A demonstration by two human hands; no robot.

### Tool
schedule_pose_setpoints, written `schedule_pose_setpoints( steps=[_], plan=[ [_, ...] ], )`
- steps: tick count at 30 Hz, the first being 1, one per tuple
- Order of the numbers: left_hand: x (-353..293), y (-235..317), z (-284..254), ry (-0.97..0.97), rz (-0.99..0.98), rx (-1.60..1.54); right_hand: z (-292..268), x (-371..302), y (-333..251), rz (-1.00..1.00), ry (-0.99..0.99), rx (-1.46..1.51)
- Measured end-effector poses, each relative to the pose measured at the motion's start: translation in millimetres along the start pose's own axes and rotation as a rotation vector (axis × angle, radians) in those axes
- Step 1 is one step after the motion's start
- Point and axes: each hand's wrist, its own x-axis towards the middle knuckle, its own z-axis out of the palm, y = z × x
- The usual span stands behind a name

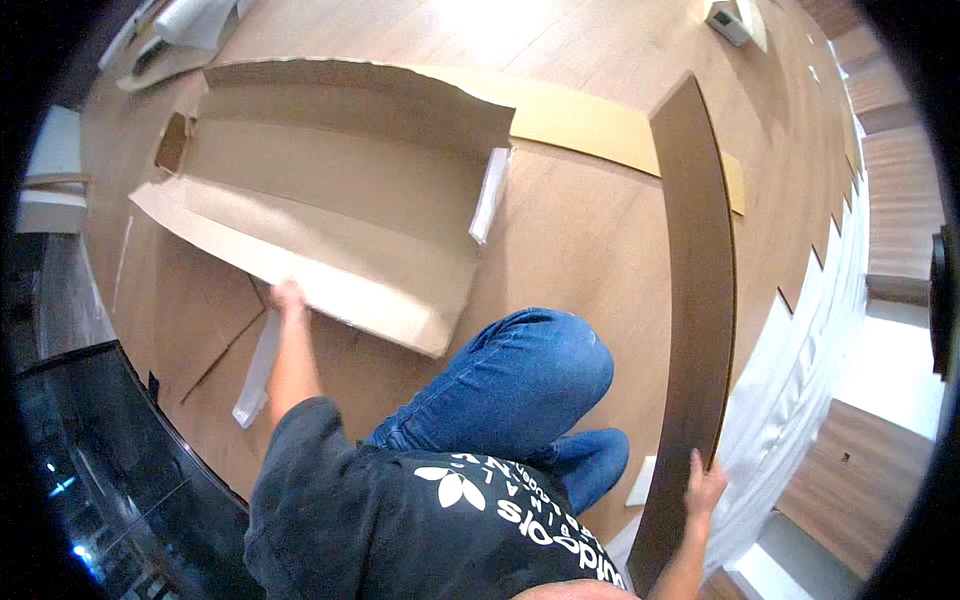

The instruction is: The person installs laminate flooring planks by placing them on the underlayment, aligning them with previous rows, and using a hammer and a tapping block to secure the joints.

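An open, shallow cardboard box (330, 165) lies on the floor ahead of me to the left, its inside facing up. My left hand (289, 298) is closed on the near edge of the box's flap. At my right side, my right hand (706, 484) grips the edge of a long brown floor plank (697, 250), fingers wrapped partly out of sight. The plank stretches away from me, and its far end lies over a yellowish flat strip (590, 125). A white strip (262, 370) hangs or lies just below my left hand.
Laid wood flooring (560, 240) surrounds my bent knees. On the right its stepped edge meets white underlay sheeting (790, 400). A dark glossy panel (120, 440) stands at the lower left. Rolled white material (190, 25) lies far left, and a small pale device (728, 22) far right.
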Motion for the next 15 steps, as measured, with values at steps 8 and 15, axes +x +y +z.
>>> schedule_pose_setpoints(
  steps=[8, 15],
  plan=[
    [50, -9, -193, 0.18, 0.112, 0.621, 88, 287, -99, -0.51, -0.085, -0.221],
    [3, -16, -164, 0.192, -0.253, 0.496, 196, 436, -292, -0.745, 0.018, -0.411]
  ],
)
